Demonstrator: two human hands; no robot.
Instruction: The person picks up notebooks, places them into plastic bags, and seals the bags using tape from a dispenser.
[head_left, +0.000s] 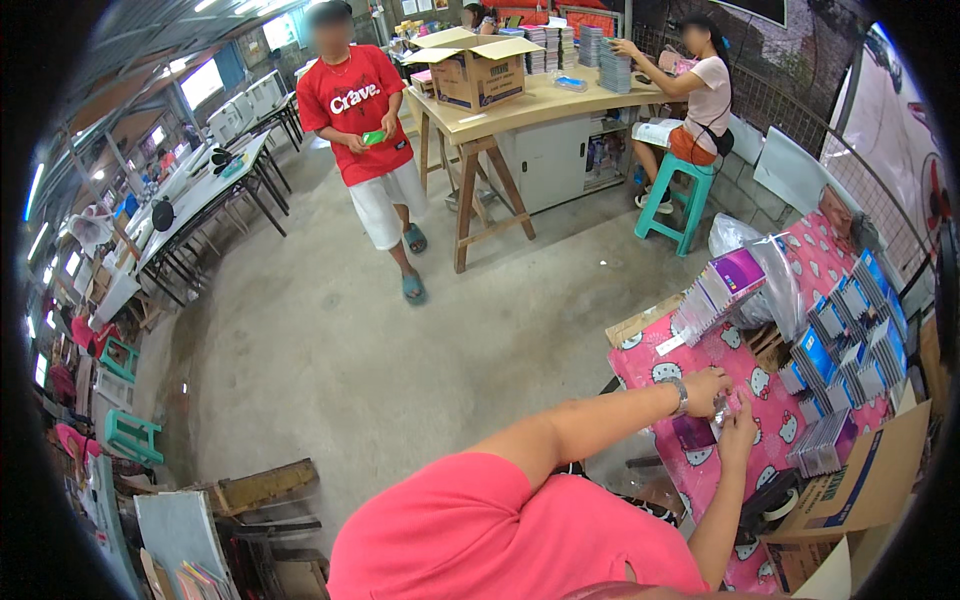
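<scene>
Left hand and right hand pinch a small clear plastic-wrapped packet above the pink patterned tablecloth, near stacked blue-and-white flat packs.

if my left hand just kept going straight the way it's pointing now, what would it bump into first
Most likely the left hand would first meet the right hand and the small clear-wrapped item held between them. Past those lies the pink patterned tablecloth, then the rows of blue packs; depth is hard to judge here.

Bright daylight, soft shadows — fisheye-bent, dark rim
</scene>
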